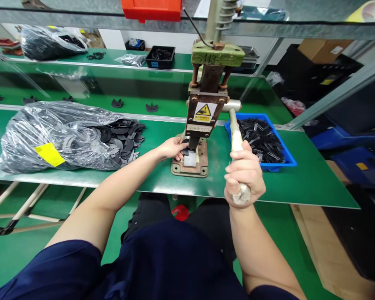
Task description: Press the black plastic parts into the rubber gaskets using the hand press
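Observation:
A small hand press (203,112) with a yellow warning label stands on the green bench (162,179). My right hand (244,174) is closed around its taped lever handle (236,137), which is swung down toward me. At the foot of the press, my left hand (172,148) pinches a small black part (185,151) beside the ram, over the white pad on the base plate (190,166).
A clear plastic bag (59,135) spills flat black parts (125,139) at the left. A blue tray (292,160) of small black pieces sits right of the press. Behind are a second green shelf, a black bin (161,56) and another bag (48,41).

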`<state>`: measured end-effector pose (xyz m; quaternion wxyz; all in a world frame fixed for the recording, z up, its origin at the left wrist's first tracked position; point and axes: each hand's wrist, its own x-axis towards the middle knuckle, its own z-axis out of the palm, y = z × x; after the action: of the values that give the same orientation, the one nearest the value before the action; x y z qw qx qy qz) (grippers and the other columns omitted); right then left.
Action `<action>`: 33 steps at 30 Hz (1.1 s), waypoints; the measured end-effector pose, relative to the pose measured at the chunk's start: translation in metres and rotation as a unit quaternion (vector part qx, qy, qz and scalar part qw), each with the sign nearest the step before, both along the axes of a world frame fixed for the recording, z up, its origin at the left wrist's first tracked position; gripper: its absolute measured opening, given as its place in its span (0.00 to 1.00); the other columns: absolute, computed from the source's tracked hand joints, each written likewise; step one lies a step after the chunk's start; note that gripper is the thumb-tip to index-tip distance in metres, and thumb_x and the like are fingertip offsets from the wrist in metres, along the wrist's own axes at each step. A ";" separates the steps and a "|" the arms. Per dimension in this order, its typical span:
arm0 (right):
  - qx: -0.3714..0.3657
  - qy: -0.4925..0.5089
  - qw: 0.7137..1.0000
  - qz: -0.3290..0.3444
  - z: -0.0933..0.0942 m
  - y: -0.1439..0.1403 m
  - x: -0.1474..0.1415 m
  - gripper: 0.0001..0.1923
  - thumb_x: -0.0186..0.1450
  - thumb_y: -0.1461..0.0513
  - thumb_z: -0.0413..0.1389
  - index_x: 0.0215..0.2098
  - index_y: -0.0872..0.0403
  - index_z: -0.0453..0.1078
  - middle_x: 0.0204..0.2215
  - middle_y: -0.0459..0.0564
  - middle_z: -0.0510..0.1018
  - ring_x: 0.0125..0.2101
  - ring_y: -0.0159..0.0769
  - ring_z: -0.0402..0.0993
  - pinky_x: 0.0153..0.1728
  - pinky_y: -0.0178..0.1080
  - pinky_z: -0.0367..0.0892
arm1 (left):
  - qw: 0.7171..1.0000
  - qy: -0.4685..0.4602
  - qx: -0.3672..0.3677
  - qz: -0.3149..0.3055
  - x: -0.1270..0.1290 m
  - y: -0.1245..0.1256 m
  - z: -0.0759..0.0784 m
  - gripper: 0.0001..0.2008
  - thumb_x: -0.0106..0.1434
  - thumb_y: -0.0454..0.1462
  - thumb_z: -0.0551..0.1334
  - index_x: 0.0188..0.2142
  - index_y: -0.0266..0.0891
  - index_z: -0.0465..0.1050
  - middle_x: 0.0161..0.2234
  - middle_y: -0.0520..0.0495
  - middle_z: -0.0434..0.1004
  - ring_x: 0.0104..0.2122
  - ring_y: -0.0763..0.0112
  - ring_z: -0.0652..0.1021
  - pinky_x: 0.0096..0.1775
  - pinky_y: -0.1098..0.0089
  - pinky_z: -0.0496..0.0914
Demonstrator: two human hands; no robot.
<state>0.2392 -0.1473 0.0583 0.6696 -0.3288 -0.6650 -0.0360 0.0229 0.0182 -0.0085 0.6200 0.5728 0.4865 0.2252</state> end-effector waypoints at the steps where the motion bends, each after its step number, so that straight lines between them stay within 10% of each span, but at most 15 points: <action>1: 0.004 0.002 1.000 0.002 -0.001 0.001 0.000 0.07 0.68 0.55 0.58 0.31 0.43 0.72 0.29 0.42 0.75 0.46 0.41 0.81 0.68 0.68 0.68 | 1.000 -0.004 -0.005 -0.009 0.000 0.001 0.001 0.22 0.66 0.53 0.73 0.36 0.41 0.67 0.17 0.52 0.75 0.15 0.72 0.77 0.19 0.75 0.68; 25: 0.056 0.000 0.998 0.011 -0.005 0.009 0.004 0.13 0.68 0.54 0.60 0.28 0.49 0.71 0.29 0.39 0.77 0.44 0.37 0.83 0.64 0.65 0.74 | 0.997 0.069 -0.018 0.026 0.017 -0.014 0.013 0.13 0.70 0.45 0.70 0.44 0.40 0.72 0.21 0.52 0.76 0.18 0.69 0.77 0.22 0.73 0.69; 30: 0.061 0.010 0.998 0.010 -0.005 0.012 0.005 0.12 0.66 0.56 0.62 0.26 0.50 0.71 0.27 0.41 0.77 0.42 0.39 0.82 0.63 0.66 0.73 | 0.997 -0.015 0.065 -0.041 -0.023 -0.026 0.011 0.14 0.72 0.48 0.64 0.42 0.39 0.72 0.37 0.44 0.84 0.31 0.68 0.84 0.32 0.70 0.76; 33: 0.062 0.032 0.998 0.003 -0.006 0.015 0.002 0.15 0.65 0.54 0.62 0.24 0.49 0.70 0.26 0.41 0.76 0.40 0.38 0.82 0.62 0.65 0.74 | 0.953 0.171 0.252 0.005 -0.080 -0.004 0.017 0.12 0.70 0.45 0.66 0.43 0.40 0.78 0.39 0.44 0.85 0.39 0.64 0.83 0.43 0.66 0.77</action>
<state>0.2416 -0.1323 0.0522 0.7100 -0.2853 -0.6405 -0.0643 -0.0573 0.0143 0.0081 0.3625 0.7377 0.5155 0.2424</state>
